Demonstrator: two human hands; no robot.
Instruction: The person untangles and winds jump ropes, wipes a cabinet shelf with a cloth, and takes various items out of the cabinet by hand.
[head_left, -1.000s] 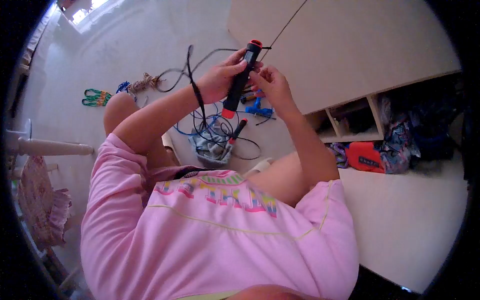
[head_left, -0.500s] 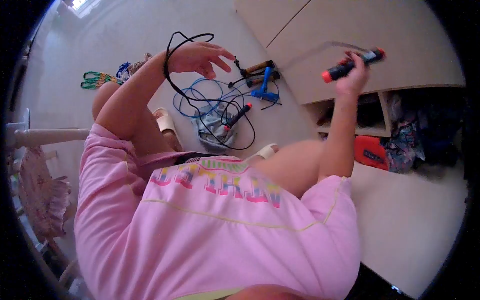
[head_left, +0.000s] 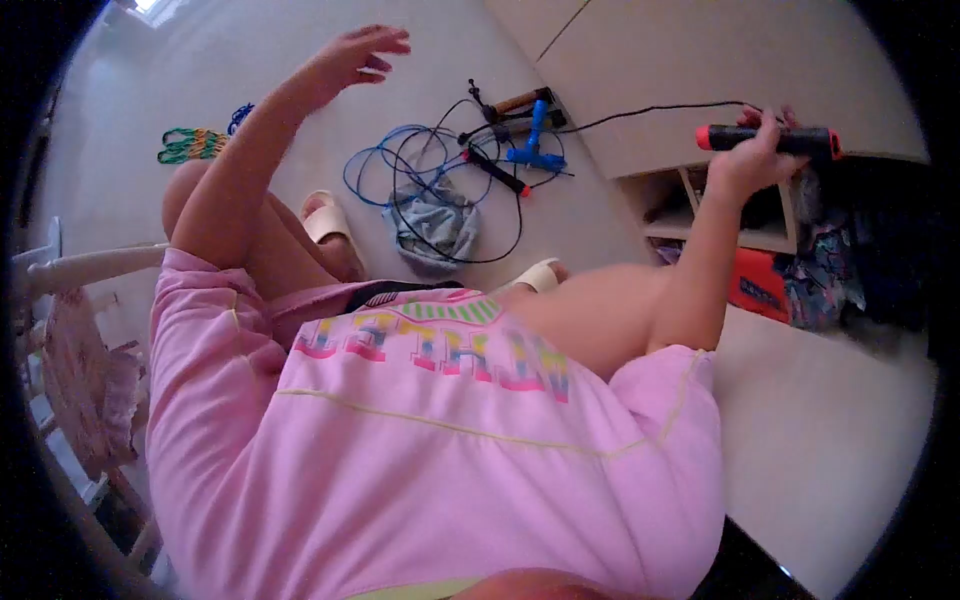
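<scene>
My right hand (head_left: 752, 165) is closed round a black jump rope handle (head_left: 815, 142) with red ends, held up beside the cabinet. From it a black cord (head_left: 660, 108) runs left to the tangle on the floor. The other black handle (head_left: 498, 172) with red tips lies there, over the loops. My left hand (head_left: 352, 62) is raised over the floor, fingers apart, holding nothing. Below and right of it are a blue jump rope with T-shaped handles (head_left: 537, 145), brown-and-black handles (head_left: 515, 103) and a grey cloth (head_left: 432, 232).
A green and yellow braided rope (head_left: 190, 145) and a blue cord (head_left: 238, 118) lie on the left. To the right, the pale cabinet (head_left: 640, 60) has an open compartment (head_left: 725, 205) and folded fabrics (head_left: 830, 270). A white chair rail (head_left: 95, 262) stands at left.
The black cord that hung round my left wrist is off it, and that hand has moved up and left. My right hand has moved right with the handle, drawing the cord out.
</scene>
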